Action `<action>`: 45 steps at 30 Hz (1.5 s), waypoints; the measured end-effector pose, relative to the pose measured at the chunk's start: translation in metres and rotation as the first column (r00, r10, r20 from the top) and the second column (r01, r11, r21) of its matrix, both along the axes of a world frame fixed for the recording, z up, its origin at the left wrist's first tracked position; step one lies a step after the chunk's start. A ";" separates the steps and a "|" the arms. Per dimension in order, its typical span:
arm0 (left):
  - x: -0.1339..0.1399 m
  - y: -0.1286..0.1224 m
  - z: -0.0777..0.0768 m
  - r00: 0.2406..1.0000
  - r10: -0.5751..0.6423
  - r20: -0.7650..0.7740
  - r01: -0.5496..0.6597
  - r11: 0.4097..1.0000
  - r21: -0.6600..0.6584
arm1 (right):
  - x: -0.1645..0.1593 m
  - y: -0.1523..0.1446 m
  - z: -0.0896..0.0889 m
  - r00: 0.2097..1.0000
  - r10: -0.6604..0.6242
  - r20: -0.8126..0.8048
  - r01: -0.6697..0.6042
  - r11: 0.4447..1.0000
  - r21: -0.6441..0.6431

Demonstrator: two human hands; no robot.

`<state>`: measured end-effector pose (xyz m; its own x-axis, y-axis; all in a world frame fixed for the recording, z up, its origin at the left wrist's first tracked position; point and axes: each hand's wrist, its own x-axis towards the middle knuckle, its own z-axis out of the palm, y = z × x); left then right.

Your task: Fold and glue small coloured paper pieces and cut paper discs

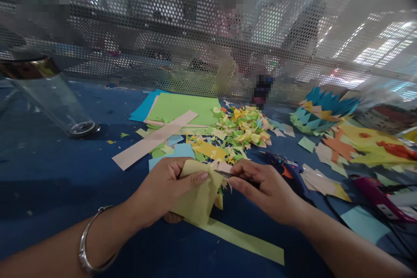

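My left hand (pixel 172 186), with a silver bangle at the wrist, pinches a folded piece of pale yellow paper (pixel 198 195) between thumb and fingers. My right hand (pixel 260 186) is closed around scissors (pixel 224 174), whose thin metal blade touches the upper right edge of that paper; their dark handles are mostly covered by the fingers. Beneath the paper, a pale yellow-green strip (pixel 247 239) extends to the lower right. Just beyond my hands lies a heap of small green, yellow and pink paper cuttings (pixel 244 126).
Coloured sheets (pixel 185 106) are stacked behind a pink strip (pixel 156 139). A clear jar (pixel 61 100) stands at left. On the right are a blue glue gun (pixel 293 173), a blue-green paper crown-like piece (pixel 322 113) and a magenta power strip (pixel 381 197) with cables. Perforated metal screen (pixel 169 52) behind.
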<state>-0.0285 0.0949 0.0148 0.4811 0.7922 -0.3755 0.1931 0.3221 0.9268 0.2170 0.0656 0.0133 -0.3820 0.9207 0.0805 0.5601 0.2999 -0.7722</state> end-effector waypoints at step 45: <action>0.012 -0.008 0.000 0.997 0.011 0.073 -0.009 0.999 -0.031 | -0.001 -0.002 0.000 0.999 0.019 0.045 -0.020 1.000 0.023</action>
